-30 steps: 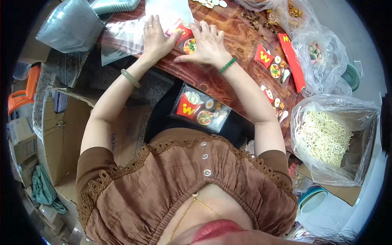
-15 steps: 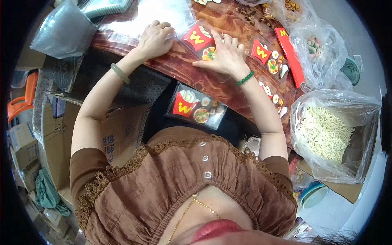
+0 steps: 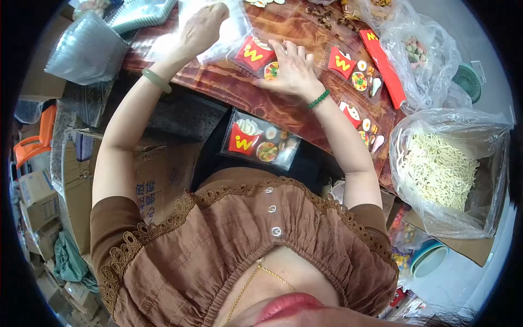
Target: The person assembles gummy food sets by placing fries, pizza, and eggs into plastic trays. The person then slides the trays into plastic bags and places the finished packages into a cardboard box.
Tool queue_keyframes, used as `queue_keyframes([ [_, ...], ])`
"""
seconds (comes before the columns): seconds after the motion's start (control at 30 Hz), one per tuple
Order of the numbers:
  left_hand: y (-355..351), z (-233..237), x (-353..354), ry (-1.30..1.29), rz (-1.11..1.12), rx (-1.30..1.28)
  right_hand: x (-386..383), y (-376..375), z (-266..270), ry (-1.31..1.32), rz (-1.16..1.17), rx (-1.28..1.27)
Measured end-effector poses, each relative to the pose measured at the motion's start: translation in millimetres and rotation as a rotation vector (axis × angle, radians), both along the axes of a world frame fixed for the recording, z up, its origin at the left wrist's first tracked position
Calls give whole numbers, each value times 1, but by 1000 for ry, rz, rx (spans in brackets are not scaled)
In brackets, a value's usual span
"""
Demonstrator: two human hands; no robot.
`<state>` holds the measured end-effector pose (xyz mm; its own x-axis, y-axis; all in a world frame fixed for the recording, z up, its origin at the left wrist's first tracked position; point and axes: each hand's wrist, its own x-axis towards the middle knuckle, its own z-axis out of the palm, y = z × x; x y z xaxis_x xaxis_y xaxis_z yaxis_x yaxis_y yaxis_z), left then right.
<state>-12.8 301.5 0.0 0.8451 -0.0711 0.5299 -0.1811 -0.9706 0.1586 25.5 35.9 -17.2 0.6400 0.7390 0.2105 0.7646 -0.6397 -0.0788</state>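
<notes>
One red carton [image 3: 254, 53] with yellow mark

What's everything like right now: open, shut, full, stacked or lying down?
Left hand, curled
Right hand, spread open
Packet by the right hand, filled, lying flat
Packet near the lap, filled
Clear trays, stacked
Red strip, lying down
Bag-lined carton, open, partly filled
Basins, nested

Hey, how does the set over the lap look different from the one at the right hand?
The lap set lies over dark clothing; the table set lies on the table. No hand covers the lap set, but the right hand partly hides the table set. Pale strips heap above the lap set's carton; less pale filling shows in the table set's. Both cartons are red with yellow marks.
</notes>
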Motion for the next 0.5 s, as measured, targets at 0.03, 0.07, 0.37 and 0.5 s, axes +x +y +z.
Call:
queue_keyframes([
  [0.03, -6, 5, 3, -125, -125, 15, -3, -3, 1, 17, 21, -7],
  [0.07, -14, 8, -3, -99, -240, 42, -5, -5, 2, 17, 21, -8],
  [0.37, -7, -40, -30, 227, 66, -138, -5, -12, 10, 108, 51, -125],
  [0.5, -4, -40, -30, 233, 225, -438, 0, -16, 3, 41, 173, -51],
])
